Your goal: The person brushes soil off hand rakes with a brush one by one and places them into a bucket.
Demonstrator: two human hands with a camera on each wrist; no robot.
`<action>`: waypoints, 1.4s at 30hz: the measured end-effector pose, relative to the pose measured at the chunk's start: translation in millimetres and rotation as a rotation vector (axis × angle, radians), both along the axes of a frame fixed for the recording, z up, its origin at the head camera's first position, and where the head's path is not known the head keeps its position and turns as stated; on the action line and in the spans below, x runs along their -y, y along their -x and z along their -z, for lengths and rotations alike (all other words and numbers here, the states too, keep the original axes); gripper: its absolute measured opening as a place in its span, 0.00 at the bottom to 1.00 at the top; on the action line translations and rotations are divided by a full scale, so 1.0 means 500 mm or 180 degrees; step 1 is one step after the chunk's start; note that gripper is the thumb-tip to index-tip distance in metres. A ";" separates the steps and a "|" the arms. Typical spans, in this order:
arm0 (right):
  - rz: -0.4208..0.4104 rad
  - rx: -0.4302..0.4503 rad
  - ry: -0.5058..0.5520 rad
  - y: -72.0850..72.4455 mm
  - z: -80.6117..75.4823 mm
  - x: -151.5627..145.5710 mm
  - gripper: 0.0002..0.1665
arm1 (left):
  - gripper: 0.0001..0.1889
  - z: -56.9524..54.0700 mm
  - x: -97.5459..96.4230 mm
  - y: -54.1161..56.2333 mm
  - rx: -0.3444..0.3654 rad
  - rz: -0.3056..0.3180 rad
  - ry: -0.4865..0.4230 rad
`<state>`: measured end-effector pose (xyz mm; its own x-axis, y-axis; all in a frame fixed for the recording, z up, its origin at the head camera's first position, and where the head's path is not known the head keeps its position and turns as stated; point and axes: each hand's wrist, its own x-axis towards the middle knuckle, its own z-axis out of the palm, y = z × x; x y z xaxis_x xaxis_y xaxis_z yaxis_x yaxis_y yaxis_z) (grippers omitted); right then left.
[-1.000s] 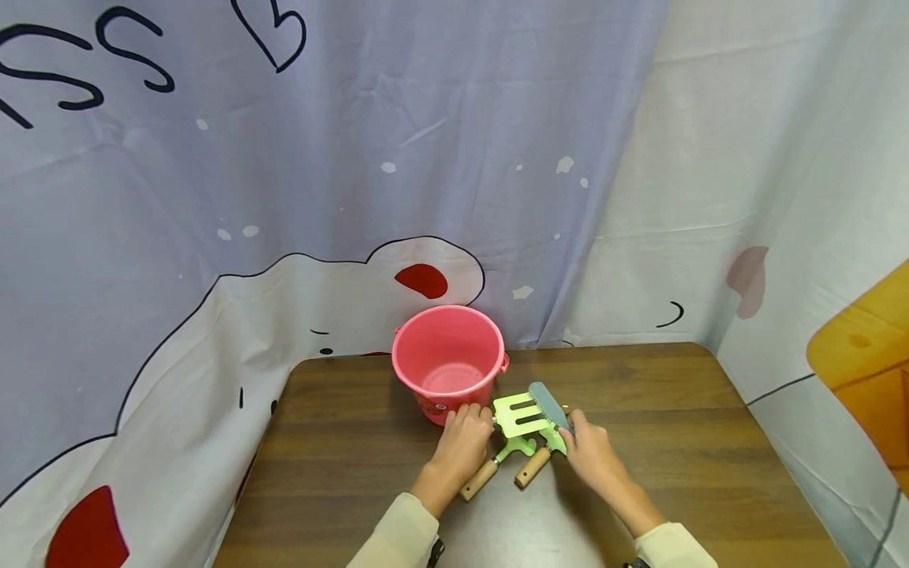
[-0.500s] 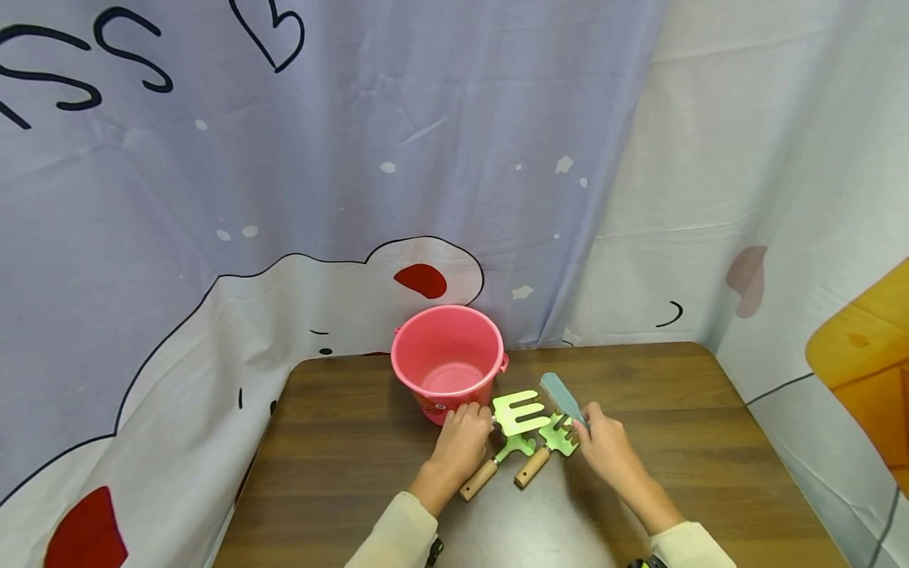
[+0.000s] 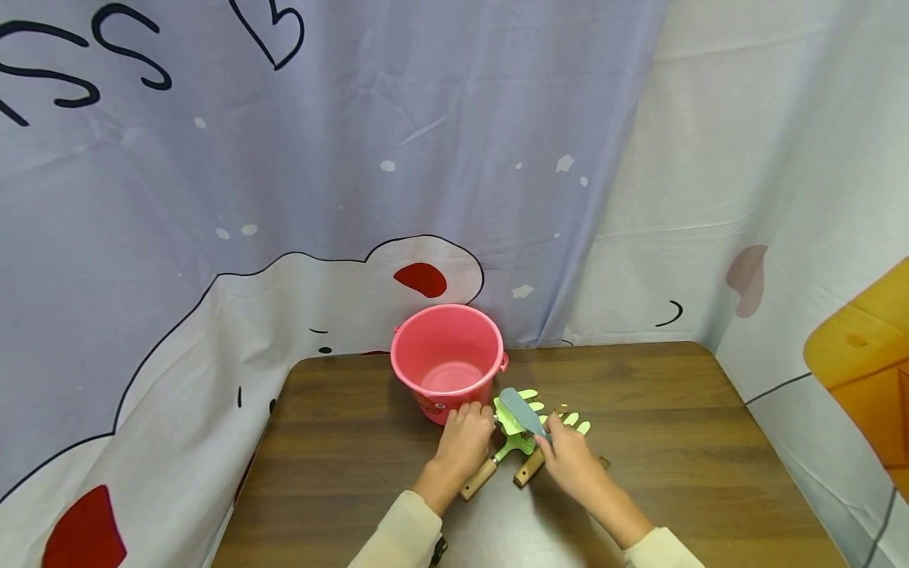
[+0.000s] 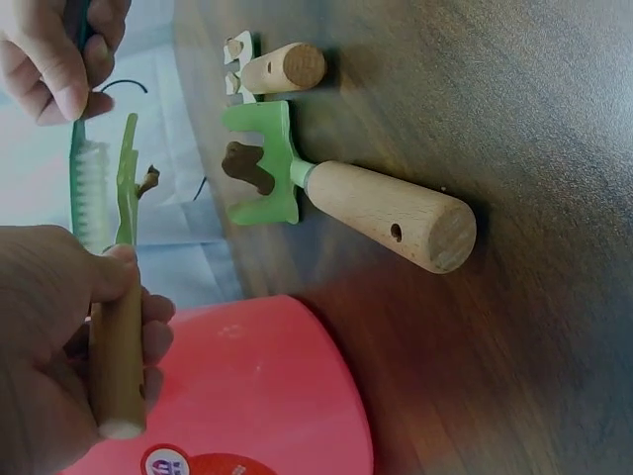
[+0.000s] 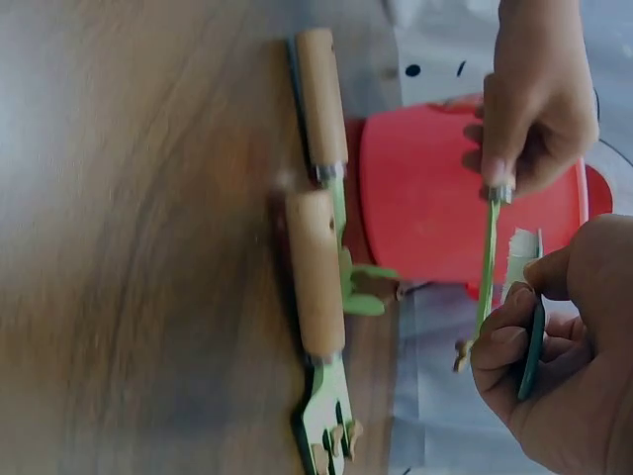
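My left hand [image 3: 465,438] grips the wooden handle [image 4: 119,366] of a green garden fork [image 4: 128,188], held above the table beside the pink bucket. In my right hand [image 3: 568,457] is a blue-green brush [image 3: 521,410], pinched between thumb and fingers. Its white bristles [image 4: 92,188] face the fork's head; whether they touch it I cannot tell. A brown clump [image 4: 148,180] clings to the fork's other side. Below lie a two-pronged green hand tool [image 4: 267,198] and another green fork [image 5: 326,401], both wooden-handled, with brown bits on or by them.
The pink bucket [image 3: 447,347] stands upright at the back of the brown wooden table [image 3: 355,473]. A printed curtain [image 3: 426,158] hangs right behind the table's far edge. Small brown crumbs [image 3: 563,407] lie right of the tools.
The brush first went right, away from the held fork, then came back left and now overlaps the fork's head. My left hand, the fork and the bucket stay nearly still.
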<state>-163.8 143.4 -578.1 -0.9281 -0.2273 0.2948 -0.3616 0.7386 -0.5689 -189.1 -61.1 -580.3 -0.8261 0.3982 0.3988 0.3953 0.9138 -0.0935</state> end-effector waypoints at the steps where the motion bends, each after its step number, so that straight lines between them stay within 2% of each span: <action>1: 0.0000 0.0011 -0.0013 -0.001 0.001 0.005 0.12 | 0.04 -0.001 -0.001 0.000 -0.0008 -0.0011 0.0008; 7: 0.0055 0.0114 -0.0012 -0.007 0.009 0.023 0.11 | 0.03 0.002 -0.005 -0.003 -0.0052 -0.0018 0.0036; 13: 0.0074 0.0246 0.0098 -0.007 0.017 0.015 0.10 | 0.03 0.009 -0.006 -0.004 -0.0105 -0.0024 0.0022; 20: 0.0244 0.0011 -0.0032 -0.003 0.038 -0.017 0.11 | 0.05 0.012 -0.005 -0.006 -0.0146 0.0053 0.0025; 31: 0.0435 -0.0095 0.0036 -0.004 0.059 -0.061 0.10 | 0.05 0.015 0.001 -0.012 -0.0200 0.0109 0.0102; 36: 0.0525 -0.0058 0.0024 0.002 0.057 -0.090 0.10 | 0.05 0.013 0.003 -0.013 -0.0143 0.0113 0.0110; 42: 0.0590 -0.0109 0.0000 0.009 0.039 -0.115 0.10 | 0.05 0.006 0.008 -0.010 -0.0124 0.0079 0.0051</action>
